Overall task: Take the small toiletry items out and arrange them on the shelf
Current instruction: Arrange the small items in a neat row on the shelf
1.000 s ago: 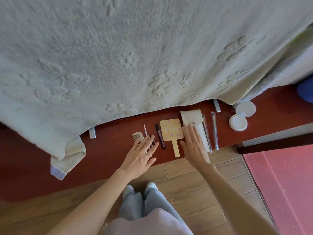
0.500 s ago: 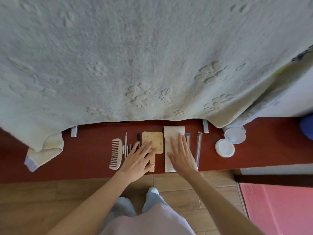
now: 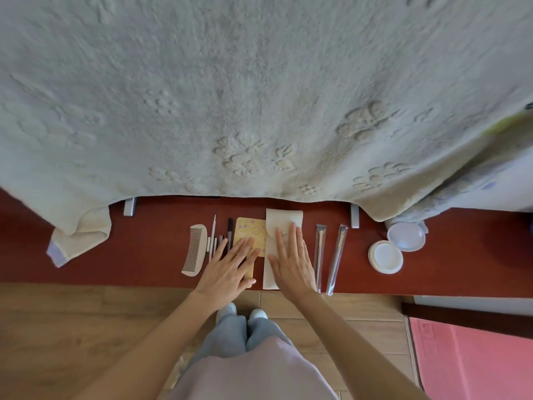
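Small toiletry items lie in a row on the dark red shelf [image 3: 144, 255]. From left: a pale comb [image 3: 194, 249], thin tools [image 3: 213, 238], a black pen [image 3: 230, 228], a yellow hand mirror [image 3: 250, 230], a cream snap pouch [image 3: 284, 223], two wrapped slim tools [image 3: 319, 252] [image 3: 337, 255]. My left hand [image 3: 227, 269] lies flat over the mirror, fingers spread. Flat on the pouch rests my right hand [image 3: 292, 261]. Neither hand grips anything.
A big pale towel [image 3: 259, 96] hangs over the shelf's back and hides it. A round white jar [image 3: 385, 256] and its clear lid [image 3: 406, 236] sit at the right. Wooden floor and a pink mat [image 3: 473, 362] lie below.
The view shifted, so the shelf sits lower and more level in frame. Both hands slid forward and now rest flat on the mirror and the pouch.
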Motion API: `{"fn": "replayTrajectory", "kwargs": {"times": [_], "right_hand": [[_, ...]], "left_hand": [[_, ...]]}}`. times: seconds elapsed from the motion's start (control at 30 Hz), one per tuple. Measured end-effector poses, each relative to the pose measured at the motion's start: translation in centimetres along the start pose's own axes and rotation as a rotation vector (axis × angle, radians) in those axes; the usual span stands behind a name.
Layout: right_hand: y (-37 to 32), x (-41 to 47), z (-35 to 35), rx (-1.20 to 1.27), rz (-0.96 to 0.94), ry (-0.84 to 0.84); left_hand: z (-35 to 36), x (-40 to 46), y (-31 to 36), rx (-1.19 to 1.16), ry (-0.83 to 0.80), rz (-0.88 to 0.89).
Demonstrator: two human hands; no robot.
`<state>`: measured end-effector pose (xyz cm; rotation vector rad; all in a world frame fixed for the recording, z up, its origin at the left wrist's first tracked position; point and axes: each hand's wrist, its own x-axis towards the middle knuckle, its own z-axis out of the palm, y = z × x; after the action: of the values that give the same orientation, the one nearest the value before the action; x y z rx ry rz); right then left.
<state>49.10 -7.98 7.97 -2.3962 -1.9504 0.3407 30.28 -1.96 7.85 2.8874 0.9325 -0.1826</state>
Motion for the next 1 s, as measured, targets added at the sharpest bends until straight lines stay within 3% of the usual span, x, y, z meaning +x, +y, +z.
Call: {"fn": "replayTrajectory", "kwargs": {"times": [0.83, 1.0], "right_hand": [[-0.1, -0.7, -0.4, 0.061, 0.069, -0.014], [1.1, -1.1, -1.0, 0.031, 0.058, 0.012]], "left_hand": [[0.2, -0.4, -0.3, -0.051, -0.027, -0.071], [-0.4, 0.2, 0.4, -0.047, 0.071, -0.036]]}}
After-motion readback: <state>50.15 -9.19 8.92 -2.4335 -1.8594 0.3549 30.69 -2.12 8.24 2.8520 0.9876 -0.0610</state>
